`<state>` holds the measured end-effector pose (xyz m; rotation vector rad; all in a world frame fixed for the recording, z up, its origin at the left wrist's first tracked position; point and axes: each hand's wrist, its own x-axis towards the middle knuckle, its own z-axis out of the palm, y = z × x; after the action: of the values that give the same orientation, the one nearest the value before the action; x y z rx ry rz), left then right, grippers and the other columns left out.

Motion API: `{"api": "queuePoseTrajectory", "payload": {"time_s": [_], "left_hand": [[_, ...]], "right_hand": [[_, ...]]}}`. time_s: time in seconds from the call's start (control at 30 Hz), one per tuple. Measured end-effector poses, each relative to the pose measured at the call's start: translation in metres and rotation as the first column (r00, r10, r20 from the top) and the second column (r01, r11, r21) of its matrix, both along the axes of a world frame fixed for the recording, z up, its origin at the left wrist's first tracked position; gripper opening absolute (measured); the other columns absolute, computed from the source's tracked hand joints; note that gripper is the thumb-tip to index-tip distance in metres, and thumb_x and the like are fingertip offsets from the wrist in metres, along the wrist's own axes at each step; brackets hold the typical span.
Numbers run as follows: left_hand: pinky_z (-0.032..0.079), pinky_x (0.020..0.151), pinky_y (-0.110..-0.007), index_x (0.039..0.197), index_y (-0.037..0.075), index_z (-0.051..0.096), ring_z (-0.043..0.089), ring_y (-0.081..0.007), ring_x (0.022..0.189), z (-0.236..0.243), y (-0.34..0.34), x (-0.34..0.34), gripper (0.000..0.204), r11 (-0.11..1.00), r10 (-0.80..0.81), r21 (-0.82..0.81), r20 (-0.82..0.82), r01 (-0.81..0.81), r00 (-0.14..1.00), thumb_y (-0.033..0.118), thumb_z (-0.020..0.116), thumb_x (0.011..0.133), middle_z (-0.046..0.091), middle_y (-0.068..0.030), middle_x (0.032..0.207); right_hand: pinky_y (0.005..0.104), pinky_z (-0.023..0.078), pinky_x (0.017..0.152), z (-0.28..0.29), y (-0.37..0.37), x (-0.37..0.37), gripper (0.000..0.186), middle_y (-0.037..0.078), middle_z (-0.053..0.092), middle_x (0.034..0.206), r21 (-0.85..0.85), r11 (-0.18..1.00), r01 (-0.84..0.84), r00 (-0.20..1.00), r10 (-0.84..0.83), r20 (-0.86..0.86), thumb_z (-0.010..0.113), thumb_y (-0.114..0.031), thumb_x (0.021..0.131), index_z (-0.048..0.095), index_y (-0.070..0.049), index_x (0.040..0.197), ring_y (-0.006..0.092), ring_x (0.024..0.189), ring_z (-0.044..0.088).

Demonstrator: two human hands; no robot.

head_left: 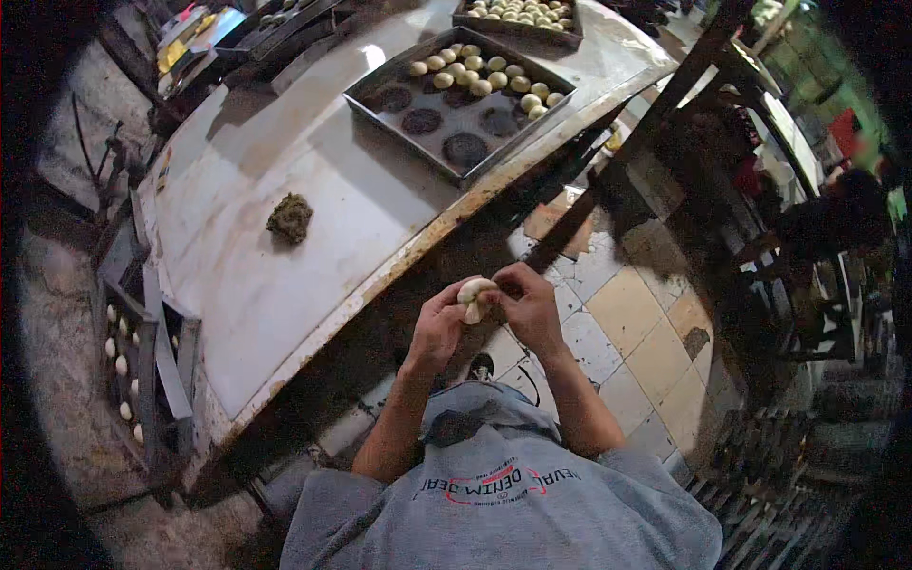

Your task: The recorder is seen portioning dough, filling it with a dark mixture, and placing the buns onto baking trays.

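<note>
Dough is held in a two-handed grip: its left side is cupped by the curled fingers of the left hand, its right side is pinched by the thumb and fingers of the right hand. Grip is narrow, closed round the piece; exact fingertip contact on the right is partly hidden, cannot be told.

Dough is judged light, soft, easily dented, maybe a bit tacky, and likely to tear if thin parts are pulled hard. Best supported from below and at the side by loosely cupped fingers, with only the edge pinched lightly; a hard squeeze at the middle is to be avoided.

Dough is placed between the hands, pale folds left showing above and below the fingers. It is held up in the air, off the near edge of the counter, with the tiled floor seen beneath.

Farther out, a dark clump is set on the counter, well apart from the grip. Beyond, small dough balls are gathered mostly at the far side of a metal tray.
</note>
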<state>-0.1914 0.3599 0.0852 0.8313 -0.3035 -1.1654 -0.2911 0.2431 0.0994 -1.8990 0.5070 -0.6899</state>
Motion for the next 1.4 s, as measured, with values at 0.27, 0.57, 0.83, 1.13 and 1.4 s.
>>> {"api": "queuePoseTrajectory", "payload": {"time_s": [0.27, 0.57, 0.83, 1.13, 1.4], "left_hand": [[0.044, 0.084, -0.027, 0.112, -0.003, 0.051, 0.055, -0.0135, 0.094, -0.013, 0.030, 0.012, 0.035, 0.908, 0.266, 0.221, 0.350, -0.355, 0.898, 0.014, 0.058, 0.083, 0.057, -0.0087, 0.104], [0.042, 0.089, -0.029, 0.110, -0.002, 0.053, 0.053, -0.0184, 0.101, -0.020, 0.076, 0.100, 0.028, 0.945, 0.297, 0.007, 0.389, -0.326, 0.872, 0.001, 0.043, 0.084, 0.055, -0.0118, 0.111], [0.041, 0.091, -0.028, 0.119, -0.002, 0.044, 0.049, -0.0171, 0.106, -0.017, 0.118, 0.163, 0.036, 0.870, 0.457, -0.005, 0.383, -0.493, 0.803, 0.007, 0.048, 0.085, 0.050, -0.0119, 0.119], [0.047, 0.079, -0.027, 0.111, 0.000, 0.054, 0.054, -0.0116, 0.090, -0.044, 0.151, 0.220, 0.029, 0.878, 0.464, 0.057, 0.145, -0.476, 0.874, 0.003, 0.042, 0.085, 0.057, -0.0066, 0.099], [0.029, 0.099, -0.031, 0.132, 0.001, 0.031, 0.036, -0.0202, 0.121, -0.050, 0.141, 0.226, 0.052, 0.892, 0.451, -0.042, 0.075, -0.449, 0.889, 0.000, 0.036, 0.080, 0.036, -0.0113, 0.132]], "right_hand": [[0.0276, 0.046, 0.065, -0.001, 0.050, 0.033, 0.023, 0.012, 0.061, 0.079, 0.493, 0.867, 0.070, 0.998, -0.057, -0.042, 0.065, -0.017, 0.076, 0.060, -0.001, 0.092, 0.0177, 0.073, 0.059], [0.0273, 0.046, 0.066, -0.010, 0.072, 0.129, 0.025, 0.011, 0.056, 0.087, -0.029, 0.981, -0.191, 0.982, 0.190, -0.011, 0.065, 0.002, 0.064, 0.057, -0.001, 0.088, 0.0193, 0.077, 0.057], [0.0230, 0.047, 0.061, -0.024, 0.122, 0.210, 0.011, 0.007, 0.061, 0.072, 0.257, 0.966, 0.020, 1.000, -0.017, -0.013, 0.062, 0.001, 0.073, 0.059, 0.003, 0.084, 0.0109, 0.066, 0.057], [0.0248, 0.048, 0.063, -0.011, 0.165, 0.256, 0.011, 0.008, 0.055, 0.085, -0.169, 0.929, -0.328, 0.941, 0.306, -0.145, 0.061, 0.003, 0.073, 0.058, 0.001, 0.083, 0.0163, 0.071, 0.057], [0.0263, 0.048, 0.062, -0.033, 0.150, 0.288, 0.020, 0.009, 0.061, 0.072, 0.001, 0.997, -0.077, 0.973, 0.075, -0.217, 0.065, 0.003, 0.069, 0.054, 0.002, 0.086, 0.0142, 0.069, 0.060]]}}
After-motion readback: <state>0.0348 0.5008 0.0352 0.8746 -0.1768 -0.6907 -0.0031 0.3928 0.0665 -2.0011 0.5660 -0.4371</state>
